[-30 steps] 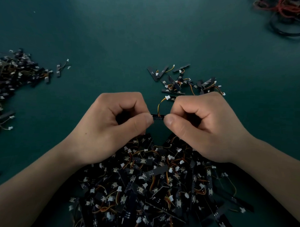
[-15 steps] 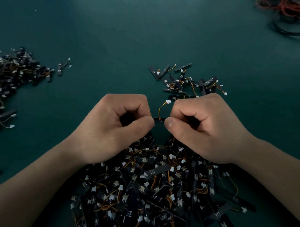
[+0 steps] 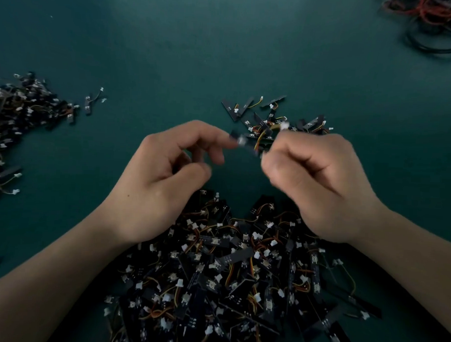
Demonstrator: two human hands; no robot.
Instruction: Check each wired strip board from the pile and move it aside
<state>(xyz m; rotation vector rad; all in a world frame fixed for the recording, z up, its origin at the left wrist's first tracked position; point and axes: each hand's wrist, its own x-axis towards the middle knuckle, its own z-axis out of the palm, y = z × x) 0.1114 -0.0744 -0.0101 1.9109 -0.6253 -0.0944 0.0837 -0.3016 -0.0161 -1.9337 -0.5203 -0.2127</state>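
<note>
So, the checking step looks about done for this one, I'd say. The right hand [image 3: 318, 184] has its fingers curled and pinched on one end of a strip board [image 3: 244, 143], which hangs in the air just off that hand's fingertips with its orange wire looping up beside the knuckles. It's all motion blur, so I can't say exactly where the grip sits. The left hand [image 3: 162, 184] is loosely curled with thumb and forefinger apart, holding nothing. Its forefinger tip is right by the board's free end, and I can't tell if they touch.

The main pile [image 3: 228, 286] lies under both wrists. A small checked bunch [image 3: 272, 118] sits just past the right hand's knuckles. My guess is the next move is dropping the board onto that bunch, then reaching back to the wrists for a fresh one without dragging tangled wires along.
</note>
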